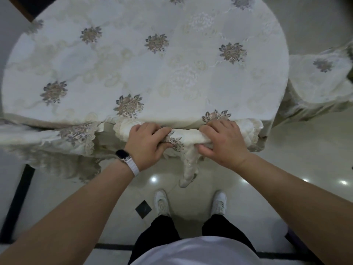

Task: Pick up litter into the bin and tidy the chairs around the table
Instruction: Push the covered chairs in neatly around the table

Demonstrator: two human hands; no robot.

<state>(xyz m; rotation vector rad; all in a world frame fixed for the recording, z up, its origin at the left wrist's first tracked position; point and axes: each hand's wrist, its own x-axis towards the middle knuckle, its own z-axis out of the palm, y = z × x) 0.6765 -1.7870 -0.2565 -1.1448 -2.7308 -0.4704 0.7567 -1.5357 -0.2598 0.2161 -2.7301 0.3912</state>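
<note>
A round table (145, 69) is covered by a cream tablecloth with grey-brown embroidered flowers. At its near edge both hands hold something wrapped in the same cream embroidered fabric (188, 135), probably a covered chair back. My left hand (147, 142), with a white-strapped watch on the wrist, grips the fabric on the left. My right hand (223, 140) grips it on the right. A strip of the cloth (189, 169) hangs down toward the floor between my hands. No litter or bin is in view.
A second piece covered in the same fabric (321, 81) stands to the right of the table. More draped cloth (57, 142) lies at the left. The floor is glossy pale tile with dark lines; my white shoes (191, 203) stand close to the table.
</note>
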